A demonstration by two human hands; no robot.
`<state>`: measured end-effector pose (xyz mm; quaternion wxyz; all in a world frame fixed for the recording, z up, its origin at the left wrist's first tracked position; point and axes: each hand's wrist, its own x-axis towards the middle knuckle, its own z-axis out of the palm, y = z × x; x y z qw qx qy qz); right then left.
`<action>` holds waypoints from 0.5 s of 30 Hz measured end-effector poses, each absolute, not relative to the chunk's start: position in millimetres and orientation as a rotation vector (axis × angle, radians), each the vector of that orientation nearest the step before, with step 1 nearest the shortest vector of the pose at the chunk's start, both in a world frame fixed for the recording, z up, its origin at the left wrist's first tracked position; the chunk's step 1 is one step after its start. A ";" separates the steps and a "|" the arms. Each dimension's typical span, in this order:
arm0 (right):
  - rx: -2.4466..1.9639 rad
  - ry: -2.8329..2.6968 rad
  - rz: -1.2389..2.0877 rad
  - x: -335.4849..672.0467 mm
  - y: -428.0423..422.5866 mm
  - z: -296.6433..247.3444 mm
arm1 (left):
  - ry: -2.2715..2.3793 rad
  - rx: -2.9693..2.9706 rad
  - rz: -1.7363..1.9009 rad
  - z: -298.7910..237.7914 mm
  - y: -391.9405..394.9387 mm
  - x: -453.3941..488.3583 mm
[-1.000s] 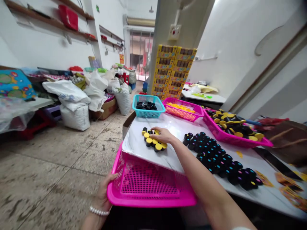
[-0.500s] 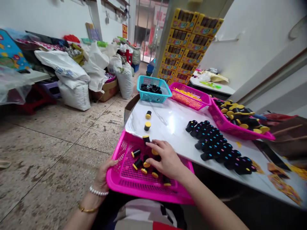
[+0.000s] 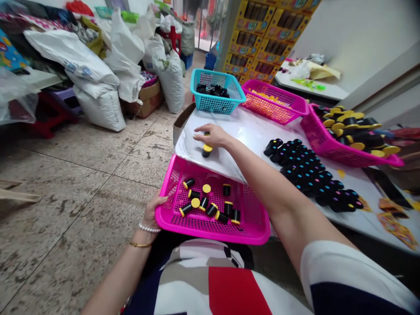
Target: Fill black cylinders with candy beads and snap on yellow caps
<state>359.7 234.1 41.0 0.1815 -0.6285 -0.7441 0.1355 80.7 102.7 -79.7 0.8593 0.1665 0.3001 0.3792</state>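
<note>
My left hand (image 3: 154, 212) is closed on the left rim of a pink mesh basket (image 3: 213, 235), held at the table's near edge over my lap. Several small black cylinders with yellow caps (image 3: 211, 210) lie scattered in the basket. My right hand (image 3: 216, 135) reaches across to the table's far left part, fingers stretched out and apart over another such cylinder, which it partly hides. Just below this hand, a capped black cylinder (image 3: 207, 151) stands upright on the white table (image 3: 226, 164), yellow end up.
Rows of black pieces with coloured dots (image 3: 305, 170) cover the table's right part. Behind stand a blue basket of black parts (image 3: 218, 105), a pink basket of yellow parts (image 3: 275, 111) and a pink basket of black-and-yellow pieces (image 3: 354, 153). White sacks (image 3: 98, 100) line the floor at left.
My right hand has moved from inside the pink basket, away from me, to the cylinders on the table. The cylinder at the basket's far edge no longer stands there. My left hand keeps its grip.
</note>
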 end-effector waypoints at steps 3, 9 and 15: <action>-1.546 -2.288 0.415 345.6 198.0 33.0 | 0.603 0.374 0.745 -88.6 99.0 78.3; -1.525 -2.350 0.295 323.7 79.6 24.3 | 0.665 0.419 0.675 -103.6 85.7 83.3; -1.494 -2.267 0.358 353.1 4.9 53.5 | 0.896 0.539 0.575 -108.2 92.2 89.5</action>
